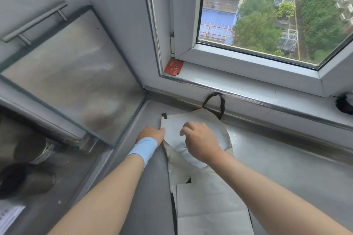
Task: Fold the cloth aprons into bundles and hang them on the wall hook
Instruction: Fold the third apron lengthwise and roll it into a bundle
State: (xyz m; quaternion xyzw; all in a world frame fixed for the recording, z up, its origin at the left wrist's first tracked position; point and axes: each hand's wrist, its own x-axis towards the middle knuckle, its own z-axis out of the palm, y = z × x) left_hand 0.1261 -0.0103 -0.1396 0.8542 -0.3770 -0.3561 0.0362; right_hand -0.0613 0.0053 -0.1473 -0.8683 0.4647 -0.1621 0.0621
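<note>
At six o'clock in the head view, a pale apron (206, 192) lies lengthwise on a steel counter (286, 168). Its top reaches toward twelve, where the dark neck loop (221, 105) stands against the foot of the window sill (248, 89). The left hand (151, 133), with a blue wristband (144, 148), sits at nine o'clock of the apron's upper part, its fingers closed on the left edge in what looks like a pinch. The right hand (200, 141) is over the middle of that same part with its fingers curled down onto a turned-over flap. Whether they grip the cloth or only rest on it cannot be told. By my reading the fold is only starting: the lower length toward six is still spread flat, and no wall hook is in view. The main risk is that the counter looks smooth, so a sideways pull could drag the whole apron rather than crease it and leave a skewed, loose bundle. If the right hand lifts before the flap is pressed, the fold will probably spring open. The neck loop could also end up rolled inside the bundle, which would leave nothing to hang it by. A wide left elbow might knock the metal cups (28, 177) at eight o'clock or the glass panel (72, 74) at ten.
</note>
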